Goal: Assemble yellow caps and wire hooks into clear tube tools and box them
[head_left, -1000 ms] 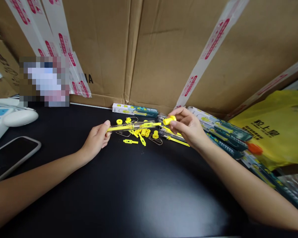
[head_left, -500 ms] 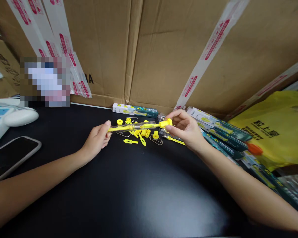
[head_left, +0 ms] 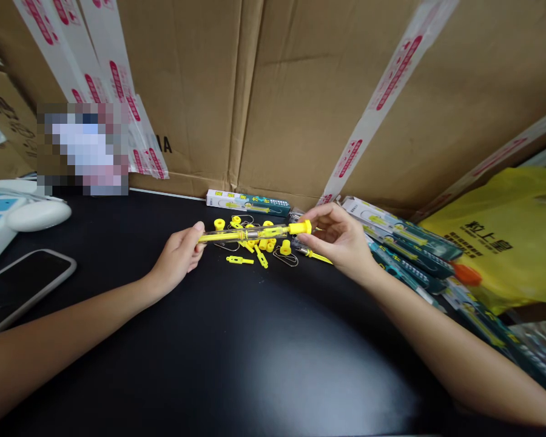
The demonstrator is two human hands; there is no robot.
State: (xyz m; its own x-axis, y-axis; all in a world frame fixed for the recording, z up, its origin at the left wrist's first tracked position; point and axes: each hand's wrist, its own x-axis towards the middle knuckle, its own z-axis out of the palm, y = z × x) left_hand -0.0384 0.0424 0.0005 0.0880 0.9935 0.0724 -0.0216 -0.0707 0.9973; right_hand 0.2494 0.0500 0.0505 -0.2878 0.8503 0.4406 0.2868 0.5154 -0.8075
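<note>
One view on record: camera on my head, facing forward and down, near above the table (head_left: 200,364), upright cardboard (head_left: 191,91) closing its far side.

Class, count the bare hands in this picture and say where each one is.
2. The left hand grips the near-left end of the clear tube; the right hand holds the yellow cap at its other end.
</note>
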